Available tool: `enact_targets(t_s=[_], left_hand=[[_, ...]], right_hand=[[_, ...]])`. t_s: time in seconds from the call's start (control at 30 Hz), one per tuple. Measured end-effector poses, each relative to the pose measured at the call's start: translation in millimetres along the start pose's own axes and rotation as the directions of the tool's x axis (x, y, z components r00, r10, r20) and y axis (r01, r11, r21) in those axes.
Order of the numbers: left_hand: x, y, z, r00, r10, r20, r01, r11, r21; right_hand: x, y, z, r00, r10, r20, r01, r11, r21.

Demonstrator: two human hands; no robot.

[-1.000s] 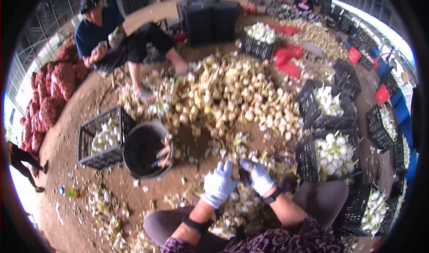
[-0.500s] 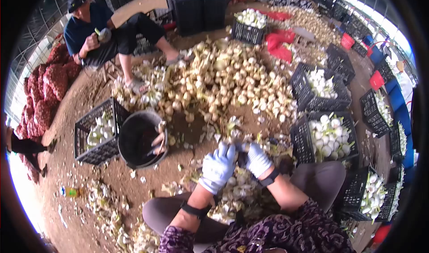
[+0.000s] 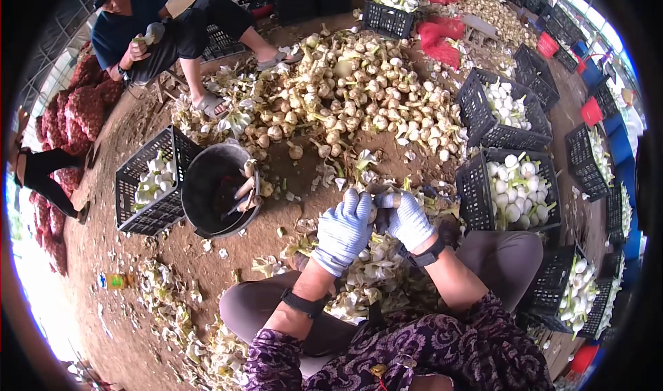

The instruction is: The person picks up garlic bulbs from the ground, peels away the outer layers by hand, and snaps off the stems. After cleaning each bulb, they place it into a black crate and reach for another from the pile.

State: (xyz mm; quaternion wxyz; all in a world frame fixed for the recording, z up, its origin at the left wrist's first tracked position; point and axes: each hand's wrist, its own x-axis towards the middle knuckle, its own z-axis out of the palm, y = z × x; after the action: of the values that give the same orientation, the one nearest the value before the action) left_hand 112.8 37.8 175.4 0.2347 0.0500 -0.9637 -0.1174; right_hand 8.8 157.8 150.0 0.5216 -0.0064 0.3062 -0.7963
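Note:
Both hands wear pale striped gloves and meet low in the middle, over a heap of peelings [image 3: 369, 280] between the knees. My left hand [image 3: 343, 231] has its fingers curled round a garlic bulb, of which only a small part shows. My right hand [image 3: 407, 220] is closed beside it, its fingers pressed together at the bulb; whatever else it holds is hidden. Beyond the hands spreads a large pile of untrimmed garlic bulbs [image 3: 366, 91] with dry stalks.
A black bucket [image 3: 200, 194] with tools over its rim stands at left, against a crate of bulbs [image 3: 124, 184]. Crates [image 3: 476, 201] of white bulbs line the right. A seated person [image 3: 135, 28] holds a bulb at upper left. Red sacks [image 3: 86, 111] lie behind.
The view has tilted downward, so the pile and crates sit higher. The walking person at the far left shows more of the legs. My hands remain together at the bulb.

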Motion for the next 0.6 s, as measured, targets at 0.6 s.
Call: enact_targets(t_s=[0.6], left_hand=[[-2.5, -18.5, -3.8, 0.727, -0.276, 0.629, 0.473, -0.462, -0.75]], right_hand=[[-14.1, -28.8, 26.6, 0.808, -0.418, 0.415, 0.461, 0.011, -0.887]])
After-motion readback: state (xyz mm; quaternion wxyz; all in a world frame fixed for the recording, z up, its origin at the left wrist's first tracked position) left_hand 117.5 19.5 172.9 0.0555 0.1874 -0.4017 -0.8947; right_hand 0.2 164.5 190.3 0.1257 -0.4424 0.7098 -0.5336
